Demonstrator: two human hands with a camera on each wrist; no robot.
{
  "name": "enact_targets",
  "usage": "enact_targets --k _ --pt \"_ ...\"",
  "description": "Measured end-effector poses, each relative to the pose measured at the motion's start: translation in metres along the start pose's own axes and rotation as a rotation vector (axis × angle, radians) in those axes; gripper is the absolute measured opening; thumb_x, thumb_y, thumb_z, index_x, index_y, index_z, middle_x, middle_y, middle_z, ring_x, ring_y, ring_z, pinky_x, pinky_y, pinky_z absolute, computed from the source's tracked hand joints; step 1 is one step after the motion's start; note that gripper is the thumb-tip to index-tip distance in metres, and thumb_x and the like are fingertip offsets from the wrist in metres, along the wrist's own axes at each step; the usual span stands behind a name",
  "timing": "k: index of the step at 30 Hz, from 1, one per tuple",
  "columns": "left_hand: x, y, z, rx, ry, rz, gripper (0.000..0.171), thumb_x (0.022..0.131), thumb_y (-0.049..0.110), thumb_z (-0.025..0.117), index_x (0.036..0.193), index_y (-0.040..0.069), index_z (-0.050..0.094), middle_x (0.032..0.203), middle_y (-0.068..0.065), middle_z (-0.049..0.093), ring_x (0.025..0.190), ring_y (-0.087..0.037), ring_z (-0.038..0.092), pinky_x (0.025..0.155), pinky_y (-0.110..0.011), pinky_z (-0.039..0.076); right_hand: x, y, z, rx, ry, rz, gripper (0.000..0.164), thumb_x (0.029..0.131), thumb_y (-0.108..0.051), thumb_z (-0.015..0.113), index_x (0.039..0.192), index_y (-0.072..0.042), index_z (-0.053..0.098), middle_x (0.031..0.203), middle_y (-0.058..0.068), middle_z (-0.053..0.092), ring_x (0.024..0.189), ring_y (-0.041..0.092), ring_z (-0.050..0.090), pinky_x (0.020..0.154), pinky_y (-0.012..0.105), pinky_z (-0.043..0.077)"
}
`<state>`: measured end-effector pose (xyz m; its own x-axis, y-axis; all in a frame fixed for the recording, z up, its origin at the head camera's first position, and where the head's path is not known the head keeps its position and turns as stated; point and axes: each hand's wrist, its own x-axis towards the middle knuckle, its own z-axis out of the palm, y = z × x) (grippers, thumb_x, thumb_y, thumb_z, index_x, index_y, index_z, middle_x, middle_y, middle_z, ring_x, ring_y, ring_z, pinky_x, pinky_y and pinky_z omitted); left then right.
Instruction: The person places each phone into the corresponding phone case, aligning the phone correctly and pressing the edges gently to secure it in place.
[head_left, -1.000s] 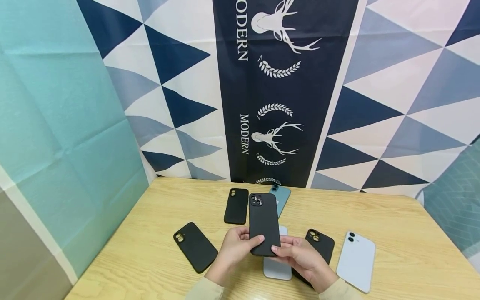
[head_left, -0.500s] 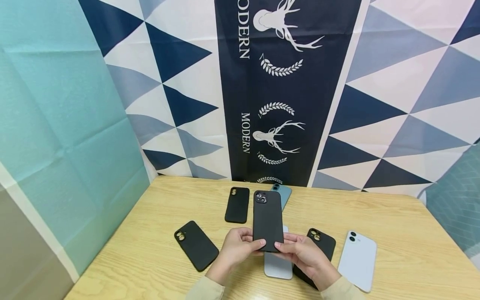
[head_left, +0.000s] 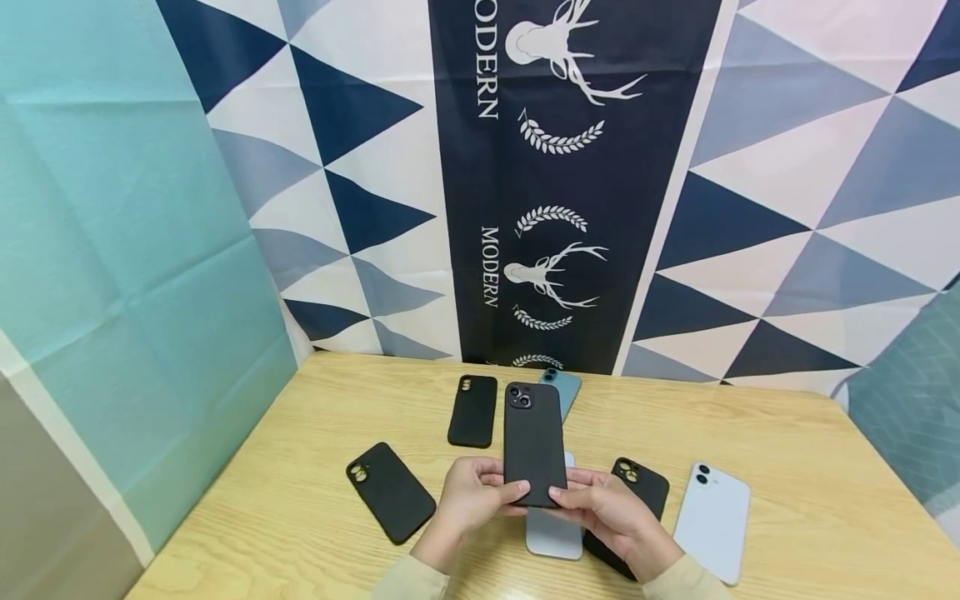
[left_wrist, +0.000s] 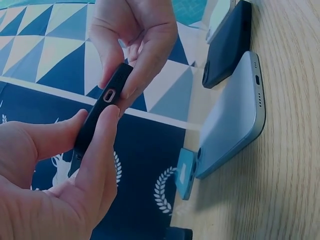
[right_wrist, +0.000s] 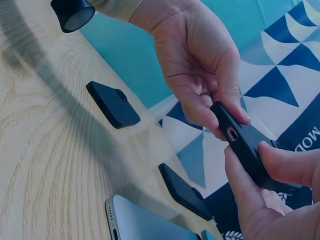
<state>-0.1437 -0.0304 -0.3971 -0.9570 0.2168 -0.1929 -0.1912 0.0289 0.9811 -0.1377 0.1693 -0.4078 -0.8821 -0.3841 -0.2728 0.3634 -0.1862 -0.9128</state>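
Note:
Both hands hold a phone in a black case (head_left: 534, 442), raised above the table with its back and two camera lenses facing the head camera. My left hand (head_left: 467, 504) pinches the lower left corner, thumb on the back and fingers underneath. At the lower right corner my right hand (head_left: 617, 515) grips it the same way. In the left wrist view, the case's bottom edge (left_wrist: 97, 112) shows a charging-port cutout between the two hands. Directly beneath lies a white phone (head_left: 555, 537), partly hidden. Partly behind the held phone is a teal phone (head_left: 567, 390).
Black phone cases lie on the wooden table (head_left: 300, 517): one at the back (head_left: 474, 412), a tilted case (head_left: 392, 493) at left, and another case (head_left: 651, 492) partly under my right forearm. Another white phone (head_left: 712, 523) lies at far right. Patterned cloth (head_left: 555, 183) hangs behind.
The cased phone has shifted slightly right and stands straighter. My left thumb has slid from farther in on its back to the lower left edge. Both hands keep their hold.

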Motion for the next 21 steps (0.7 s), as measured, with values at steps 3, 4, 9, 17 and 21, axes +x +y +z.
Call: enact_targets --k 3,4,9,17,21 --pt "0.0002 -0.0010 -0.0017 -0.002 -0.004 0.004 0.027 0.083 -0.006 0.072 0.107 -0.015 0.065 0.084 -0.016 0.073 0.073 -0.023 0.075 0.067 -0.036 0.062 0.0001 0.0002 0.0009 -0.006 -0.003 -0.002 0.062 0.091 0.000 0.063 0.139 0.023 0.032 0.111 0.003 0.072 0.099 0.009 0.071 0.090 0.027 0.058" --pt "0.0001 -0.0013 -0.0023 -0.005 -0.005 0.002 0.027 0.082 -0.006 0.072 0.106 -0.015 0.065 0.083 -0.016 0.073 0.072 -0.022 0.075 0.067 -0.036 0.062 0.0000 0.0002 0.0012 -0.010 -0.006 -0.002 0.061 0.091 0.000 0.063 0.139 0.022 0.033 0.110 0.003 0.072 0.099 0.009 0.071 0.090 0.027 0.058" --pt "-0.0004 -0.0026 -0.0044 -0.020 -0.009 0.004 0.027 0.082 -0.005 0.073 0.106 -0.016 0.065 0.084 -0.016 0.074 0.072 -0.022 0.075 0.066 -0.035 0.062 -0.0005 -0.0012 0.0027 -0.031 -0.008 0.007 0.059 0.092 -0.003 0.062 0.139 0.021 0.035 0.108 0.001 0.072 0.098 0.008 0.071 0.089 0.025 0.058" --pt "-0.0006 -0.0050 -0.0046 -0.078 0.017 0.015 0.028 0.083 -0.004 0.073 0.106 -0.017 0.064 0.088 -0.021 0.075 0.072 -0.023 0.075 0.066 -0.034 0.062 0.0011 -0.0063 0.0064 -0.055 0.020 0.000 0.061 0.094 -0.009 0.063 0.141 0.018 0.035 0.110 0.000 0.073 0.096 0.006 0.071 0.088 0.023 0.058" --pt "-0.0014 -0.0071 -0.0051 -0.113 0.039 0.023 0.028 0.083 -0.004 0.072 0.107 -0.017 0.065 0.091 -0.024 0.074 0.074 -0.022 0.075 0.067 -0.034 0.062 0.0025 -0.0085 0.0083 -0.061 0.000 -0.002 0.064 0.096 -0.011 0.061 0.143 0.019 0.030 0.115 0.001 0.071 0.099 0.005 0.070 0.090 0.022 0.057"
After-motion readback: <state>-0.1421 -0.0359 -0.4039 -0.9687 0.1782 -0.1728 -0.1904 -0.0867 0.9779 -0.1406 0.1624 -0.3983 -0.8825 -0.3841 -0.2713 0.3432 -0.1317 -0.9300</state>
